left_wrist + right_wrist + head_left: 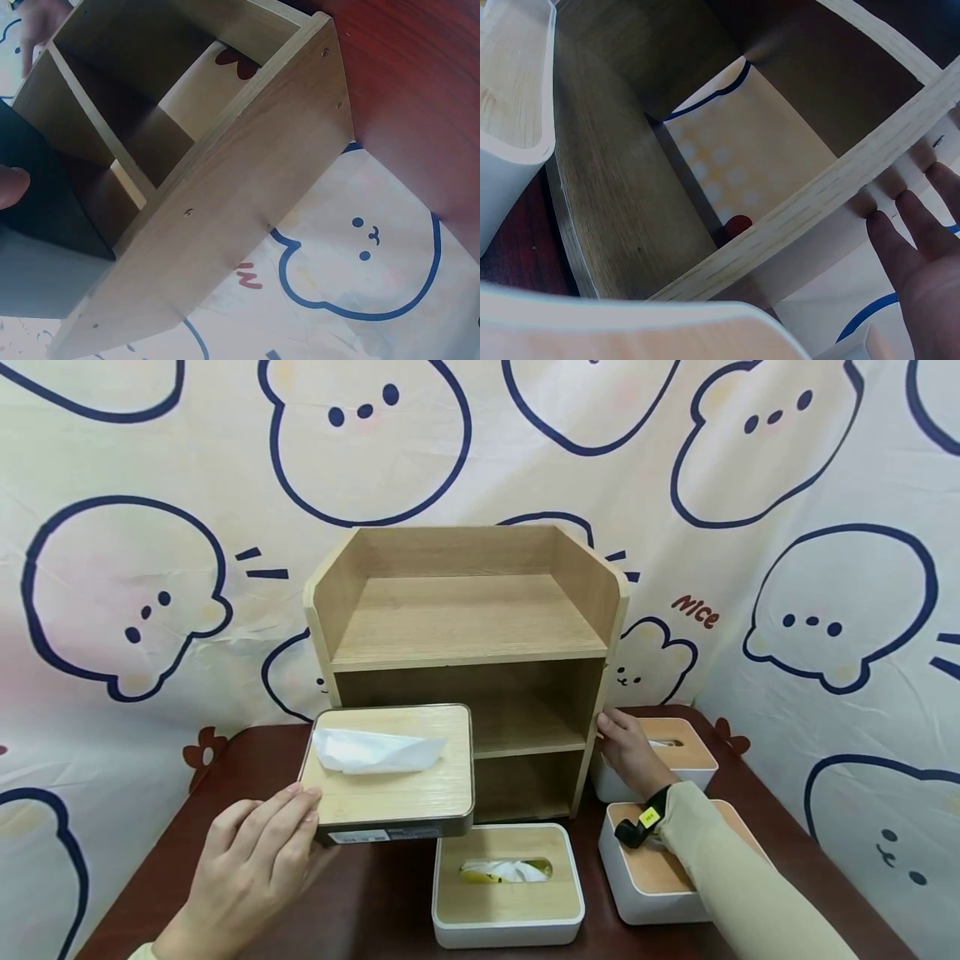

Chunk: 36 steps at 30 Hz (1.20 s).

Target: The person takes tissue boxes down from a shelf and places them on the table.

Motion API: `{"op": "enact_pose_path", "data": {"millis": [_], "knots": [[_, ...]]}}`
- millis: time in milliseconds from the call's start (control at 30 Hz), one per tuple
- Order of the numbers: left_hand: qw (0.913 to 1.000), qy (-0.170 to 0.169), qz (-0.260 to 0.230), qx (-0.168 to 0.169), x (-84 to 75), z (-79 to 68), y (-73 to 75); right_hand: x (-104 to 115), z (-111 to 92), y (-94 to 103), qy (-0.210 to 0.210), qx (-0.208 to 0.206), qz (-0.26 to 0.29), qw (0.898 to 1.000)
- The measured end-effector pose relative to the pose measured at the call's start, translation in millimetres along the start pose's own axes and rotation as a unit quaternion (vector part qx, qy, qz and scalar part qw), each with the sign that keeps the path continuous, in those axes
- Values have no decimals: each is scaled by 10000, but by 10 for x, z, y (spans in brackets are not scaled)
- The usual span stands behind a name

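In the head view my left hand [251, 864] grips the left side of a tissue box [397, 789] with a dark body and a light wooden lid. A white tissue [378, 752] sticks out of its slot. The box is held up in front of the left lower part of a wooden shelf [457, 618], and its underside is hidden. A fingertip [11, 187] presses the box's dark side in the left wrist view. My right hand [633, 747] touches the outer face of the shelf's right side panel, its fingers [889, 244] fairly straight in the right wrist view.
A white tissue box [510, 918] with a wooden lid stands in front of the shelf. Two more white boxes, one nearer [637, 893] and one farther [693, 752], stand to its right, partly under my right arm. A patterned cloth [480, 460] hangs behind the dark red table [360, 918].
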State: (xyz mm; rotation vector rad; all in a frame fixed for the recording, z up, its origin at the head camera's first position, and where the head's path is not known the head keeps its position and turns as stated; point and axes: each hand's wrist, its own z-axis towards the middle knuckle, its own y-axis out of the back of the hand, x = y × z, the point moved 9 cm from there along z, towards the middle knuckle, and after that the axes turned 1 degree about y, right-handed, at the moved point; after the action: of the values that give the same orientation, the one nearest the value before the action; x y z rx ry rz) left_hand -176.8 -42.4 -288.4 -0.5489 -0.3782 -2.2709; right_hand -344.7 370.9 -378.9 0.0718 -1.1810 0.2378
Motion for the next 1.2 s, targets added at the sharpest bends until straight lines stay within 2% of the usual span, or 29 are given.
{"op": "enact_pose_path", "data": {"millis": [233, 300, 467, 600, 867, 1033, 1200], "knots": [[9996, 160, -33, 223, 29, -16, 78, -13, 8, -44, -1, -67, -32, 10000], [9996, 163, -4, 220, 33, -56, 113, -29, 14, -72, -27, -26, -49, 10000], [9999, 101, 44, -55, 35, -152, 176, -44, 13, -85, 36, -18, -17, 10000], [9999, 143, -18, -24, 42, -183, 168, -23, 7, -56, 97, 5, 11, 10000], [9996, 177, -74, 220, 46, -145, 129, 47, -23, 19, 189, -101, 0, 9998], [9990, 264, 69, 362, 38, -137, 176, 23, -16, 5, 90, -74, -43, 9999], [9990, 279, 168, 322, 46, -116, 225, 5, -1, -25, 59, -86, -118, 9999]]}}
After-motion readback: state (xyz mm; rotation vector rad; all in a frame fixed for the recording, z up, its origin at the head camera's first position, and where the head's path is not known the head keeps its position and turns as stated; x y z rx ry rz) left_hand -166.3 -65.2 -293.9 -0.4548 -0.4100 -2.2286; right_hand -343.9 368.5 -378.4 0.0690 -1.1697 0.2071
